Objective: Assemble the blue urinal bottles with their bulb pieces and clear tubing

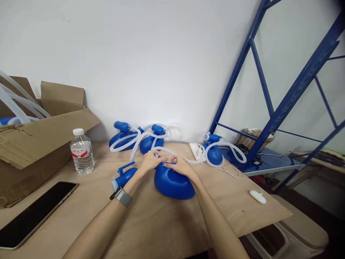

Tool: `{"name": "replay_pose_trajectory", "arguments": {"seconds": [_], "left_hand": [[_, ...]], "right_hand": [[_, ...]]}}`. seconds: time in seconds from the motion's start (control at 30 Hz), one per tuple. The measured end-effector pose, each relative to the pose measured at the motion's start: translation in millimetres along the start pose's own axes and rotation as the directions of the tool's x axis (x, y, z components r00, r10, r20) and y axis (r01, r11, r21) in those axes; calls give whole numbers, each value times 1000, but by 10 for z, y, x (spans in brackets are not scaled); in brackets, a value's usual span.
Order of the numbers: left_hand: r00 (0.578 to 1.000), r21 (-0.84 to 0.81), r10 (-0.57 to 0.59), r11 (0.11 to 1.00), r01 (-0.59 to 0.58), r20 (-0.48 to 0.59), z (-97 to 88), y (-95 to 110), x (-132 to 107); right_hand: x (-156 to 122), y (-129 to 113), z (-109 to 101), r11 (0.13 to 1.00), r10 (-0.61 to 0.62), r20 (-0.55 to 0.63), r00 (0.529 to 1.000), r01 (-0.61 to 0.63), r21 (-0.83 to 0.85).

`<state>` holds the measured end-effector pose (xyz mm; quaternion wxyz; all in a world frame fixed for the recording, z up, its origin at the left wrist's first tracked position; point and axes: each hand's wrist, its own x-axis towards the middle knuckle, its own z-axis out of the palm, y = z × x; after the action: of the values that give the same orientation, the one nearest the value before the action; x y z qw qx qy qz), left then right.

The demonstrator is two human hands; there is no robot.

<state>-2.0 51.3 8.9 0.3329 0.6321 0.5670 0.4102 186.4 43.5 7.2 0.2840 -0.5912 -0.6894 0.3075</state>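
A blue plastic container lies on the brown table in front of me. Both hands meet at its top end. My left hand, with a watch on the wrist, is closed in a pinch on a translucent white tube that curves away from the container. My right hand is closed too, its fingers gripping the container's neck where the tube joins it. A loose blue funnel-shaped part with a handle lies just left of my left wrist.
Three more blue containers with looped tubes stand along the wall. A water bottle, a dark tablet and an open cardboard box are at left. A white corded switch lies right; blue shelving stands beyond.
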Motion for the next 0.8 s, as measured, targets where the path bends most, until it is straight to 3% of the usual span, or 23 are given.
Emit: {"name": "replay_pose_trajectory", "arguments": {"seconds": [0.4, 0.63, 0.8], "left_hand": [[994, 40, 32, 999, -28, -107, 91, -50, -24], [994, 61, 107, 992, -108, 20, -54, -66, 41], [978, 140, 152, 975, -172, 144, -360, 8, -5]], "right_hand": [[0, -38, -4, 997, 77, 25, 997, -77, -16], [-3, -31, -12, 992, 50, -12, 999, -51, -112], [27, 17, -5, 993, 57, -42, 997, -61, -103]]}}
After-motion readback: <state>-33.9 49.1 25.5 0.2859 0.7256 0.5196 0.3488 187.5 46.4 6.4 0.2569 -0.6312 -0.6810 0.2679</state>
